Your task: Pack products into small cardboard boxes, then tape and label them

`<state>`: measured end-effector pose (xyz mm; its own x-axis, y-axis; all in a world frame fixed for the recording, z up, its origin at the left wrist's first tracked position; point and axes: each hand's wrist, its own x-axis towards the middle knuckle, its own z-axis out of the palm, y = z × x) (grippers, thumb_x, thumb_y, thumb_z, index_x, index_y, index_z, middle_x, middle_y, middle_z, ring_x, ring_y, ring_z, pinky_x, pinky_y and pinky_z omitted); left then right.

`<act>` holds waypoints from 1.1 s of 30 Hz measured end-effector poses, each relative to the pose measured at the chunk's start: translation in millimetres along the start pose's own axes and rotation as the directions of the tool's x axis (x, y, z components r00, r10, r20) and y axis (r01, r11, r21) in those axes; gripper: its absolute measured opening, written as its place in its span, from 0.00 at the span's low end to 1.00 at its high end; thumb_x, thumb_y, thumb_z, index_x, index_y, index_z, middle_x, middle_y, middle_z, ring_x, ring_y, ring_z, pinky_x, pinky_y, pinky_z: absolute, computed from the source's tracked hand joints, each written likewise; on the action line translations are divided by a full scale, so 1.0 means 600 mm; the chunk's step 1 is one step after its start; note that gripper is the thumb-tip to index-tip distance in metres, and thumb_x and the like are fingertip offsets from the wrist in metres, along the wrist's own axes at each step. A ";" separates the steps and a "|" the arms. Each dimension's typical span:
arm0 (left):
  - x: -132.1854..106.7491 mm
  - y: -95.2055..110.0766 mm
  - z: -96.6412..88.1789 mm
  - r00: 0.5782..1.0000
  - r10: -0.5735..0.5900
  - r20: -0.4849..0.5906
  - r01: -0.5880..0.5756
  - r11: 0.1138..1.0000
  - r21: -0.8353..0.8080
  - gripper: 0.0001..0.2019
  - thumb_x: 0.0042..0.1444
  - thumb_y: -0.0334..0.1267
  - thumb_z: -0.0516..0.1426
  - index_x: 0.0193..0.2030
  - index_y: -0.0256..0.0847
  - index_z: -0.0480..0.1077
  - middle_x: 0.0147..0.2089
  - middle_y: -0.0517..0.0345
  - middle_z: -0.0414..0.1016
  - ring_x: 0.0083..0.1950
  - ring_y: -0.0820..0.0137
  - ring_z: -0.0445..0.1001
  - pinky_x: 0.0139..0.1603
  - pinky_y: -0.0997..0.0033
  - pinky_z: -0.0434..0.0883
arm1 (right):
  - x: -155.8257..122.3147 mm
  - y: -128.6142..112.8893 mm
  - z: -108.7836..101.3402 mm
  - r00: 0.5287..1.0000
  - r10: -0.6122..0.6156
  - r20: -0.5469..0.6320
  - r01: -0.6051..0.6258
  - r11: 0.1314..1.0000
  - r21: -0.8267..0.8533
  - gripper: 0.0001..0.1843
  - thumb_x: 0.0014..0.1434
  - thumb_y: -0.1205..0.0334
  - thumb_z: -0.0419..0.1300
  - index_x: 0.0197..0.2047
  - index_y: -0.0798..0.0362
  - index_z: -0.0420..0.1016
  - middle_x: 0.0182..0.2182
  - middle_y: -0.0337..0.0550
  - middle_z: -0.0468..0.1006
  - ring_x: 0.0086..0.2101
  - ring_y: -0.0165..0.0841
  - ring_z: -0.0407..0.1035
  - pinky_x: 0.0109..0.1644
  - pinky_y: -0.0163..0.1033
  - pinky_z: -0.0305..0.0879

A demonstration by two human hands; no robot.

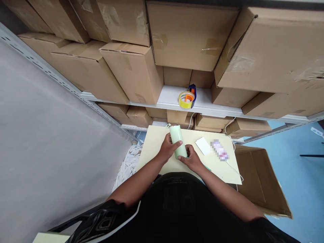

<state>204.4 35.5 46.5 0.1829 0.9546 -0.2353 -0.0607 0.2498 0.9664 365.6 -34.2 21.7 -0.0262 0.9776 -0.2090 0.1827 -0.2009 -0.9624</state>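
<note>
A pale green tumbler [176, 135] with a small loop beside its top is held above the cream table [154, 141], tilted a little. My left hand [168, 148] wraps round its middle from the left, thumb across the front. At the lower right end, my right hand [191, 158] grips the base between thumb and fingers. Right of the hands, a white card or small box [203, 145] lies on the table. Beside it is a blurred-out phone-like object [219, 150] with a white cable. Part of a thin green item [208, 168] shows by my right forearm.
Shelves [174, 96] stacked with cardboard boxes [192, 33] rise behind the table. A tape dispenser with yellow tape [186, 99] sits on the middle shelf. To the right stands an open cardboard box [258, 175]; at left are a grey wall [50, 135] and white scraps [128, 163].
</note>
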 end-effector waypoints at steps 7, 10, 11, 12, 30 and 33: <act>-0.008 -0.004 -0.007 0.990 0.075 0.119 -0.071 0.997 -0.036 0.27 0.52 0.41 0.64 0.59 0.42 0.63 0.51 0.52 0.76 0.50 0.62 0.76 0.49 0.62 0.74 | 0.027 -0.038 -0.040 0.976 -0.143 -0.164 0.146 0.989 0.001 0.33 0.59 0.40 0.64 0.61 0.46 0.62 0.52 0.49 0.72 0.41 0.37 0.72 0.46 0.47 0.74; -0.011 -0.004 0.005 0.970 0.081 0.231 -0.092 0.995 0.036 0.31 0.52 0.40 0.64 0.63 0.43 0.63 0.54 0.51 0.76 0.52 0.60 0.77 0.50 0.61 0.75 | 0.051 -0.075 -0.056 0.977 -0.152 -0.151 0.155 0.988 0.008 0.46 0.56 0.41 0.68 0.70 0.43 0.54 0.61 0.52 0.70 0.44 0.39 0.74 0.47 0.47 0.75; -0.011 -0.003 0.010 0.961 0.077 0.266 -0.095 0.994 0.055 0.32 0.52 0.40 0.64 0.64 0.42 0.63 0.54 0.51 0.77 0.52 0.59 0.77 0.50 0.61 0.75 | 0.057 -0.086 -0.061 0.981 -0.151 -0.123 0.150 0.989 -0.014 0.46 0.54 0.43 0.69 0.70 0.43 0.55 0.61 0.51 0.71 0.46 0.40 0.75 0.48 0.47 0.75; -0.010 -0.002 0.016 0.951 0.080 0.299 -0.105 0.992 0.067 0.32 0.53 0.41 0.64 0.65 0.42 0.63 0.54 0.50 0.77 0.52 0.59 0.78 0.50 0.60 0.75 | 0.060 -0.093 -0.066 0.983 -0.146 -0.106 0.143 0.989 -0.039 0.45 0.53 0.44 0.71 0.69 0.43 0.58 0.60 0.50 0.73 0.47 0.41 0.75 0.50 0.47 0.74; 0.049 -0.207 0.068 0.712 -0.092 0.696 -0.627 0.365 0.689 0.19 0.58 0.40 0.62 0.57 0.44 0.76 0.58 0.42 0.72 0.60 0.47 0.67 0.63 0.48 0.63 | -0.127 0.072 -0.298 0.615 0.022 -0.788 -0.182 0.977 -0.114 0.42 0.46 0.46 0.73 0.61 0.50 0.65 0.53 0.51 0.76 0.47 0.42 0.73 0.54 0.51 0.69; 0.040 -0.236 0.099 0.558 -0.123 0.821 -0.744 0.363 0.560 0.39 0.47 0.41 0.70 0.68 0.46 0.67 0.73 0.41 0.61 0.67 0.41 0.61 0.69 0.45 0.55 | -0.149 0.094 -0.312 0.610 0.057 -0.791 -0.222 0.970 -0.101 0.45 0.47 0.46 0.72 0.64 0.50 0.64 0.55 0.53 0.75 0.49 0.44 0.73 0.55 0.51 0.69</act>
<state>275.9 13.5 -89.9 0.9149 0.3683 -0.1650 0.3916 -0.7108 0.5843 562.3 -120.9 18.3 0.7715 0.6346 -0.0453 0.2826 -0.4056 -0.8692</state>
